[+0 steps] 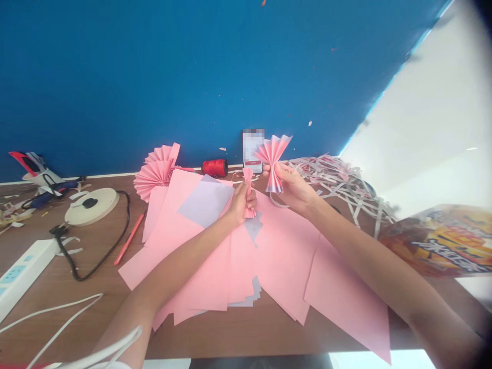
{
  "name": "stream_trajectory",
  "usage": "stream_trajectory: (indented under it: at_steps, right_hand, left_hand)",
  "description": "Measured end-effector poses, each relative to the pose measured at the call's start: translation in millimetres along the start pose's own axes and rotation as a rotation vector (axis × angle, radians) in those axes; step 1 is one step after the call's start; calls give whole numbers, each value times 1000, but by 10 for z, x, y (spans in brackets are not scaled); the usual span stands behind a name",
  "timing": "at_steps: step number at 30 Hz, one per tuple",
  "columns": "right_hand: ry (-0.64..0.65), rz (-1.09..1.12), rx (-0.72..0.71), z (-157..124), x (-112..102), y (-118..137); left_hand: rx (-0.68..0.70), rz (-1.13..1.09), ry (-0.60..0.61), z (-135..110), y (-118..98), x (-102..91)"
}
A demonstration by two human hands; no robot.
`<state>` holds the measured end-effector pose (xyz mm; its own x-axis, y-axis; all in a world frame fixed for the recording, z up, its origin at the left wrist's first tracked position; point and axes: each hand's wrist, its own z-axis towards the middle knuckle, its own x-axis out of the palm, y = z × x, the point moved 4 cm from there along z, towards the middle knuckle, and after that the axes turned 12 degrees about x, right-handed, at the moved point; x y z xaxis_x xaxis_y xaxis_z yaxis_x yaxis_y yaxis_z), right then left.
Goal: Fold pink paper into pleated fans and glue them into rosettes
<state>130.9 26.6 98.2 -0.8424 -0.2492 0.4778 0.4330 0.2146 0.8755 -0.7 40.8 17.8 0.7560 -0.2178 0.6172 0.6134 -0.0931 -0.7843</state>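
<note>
Folded paper is being worked at mid-air, above the table — both hands are raised over the sheets, each holding a pleated piece. The left hand (pixel 239 204) is closed around a narrow pleated pink strip (pixel 249 192), gripping it upright, with the strip's ends showing above and below the fist. The right hand (pixel 291 188) is pinching a pleated pink fan (pixel 272 161) at its narrow waist between fingers and thumb, the pleats spreading above and below the grip into a bow shape, with a greyish back showing at the lower end. Beneath the hands, loose pink paper sheets (pixel 277 256) are lying overlapped on a brown wooden table (pixel 246 333). Beyond them, two pleated paper rosettes (pixel 156 171) are resting near a blue wall (pixel 192 77), beside a red thread spool (pixel 214 167). White paper scraps (pixel 330 177) are heaped to the right of the hands — a pink marker (pixel 128 239) is lying left of the sheets, and a white power strip (pixel 23 271) is lying near the table's left edge.
</note>
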Motion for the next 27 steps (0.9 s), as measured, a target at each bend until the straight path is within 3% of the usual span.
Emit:
stream_trajectory:
  at_steps: [6, 12, 16, 20, 27]
  right_hand:
    - [68, -2, -4, -3, 32, -36]
    - [71, 12, 74, 7, 16, -102]
    - [82, -42, 85, 0, 34, -145]
    - [125, -180, 138, -14, 70, -187]
    - [34, -318, 27, 39, 14, -190]
  left_hand:
    - [-153, -118, -21, 14, -3, -7]
    - [-49, -44, 19, -11, -40, 49]
    - [86, 150, 51, -40, -56, 78]
    - [126, 292, 63, -70, -46, 83]
    - [154, 340, 70, -95, -20, 90]
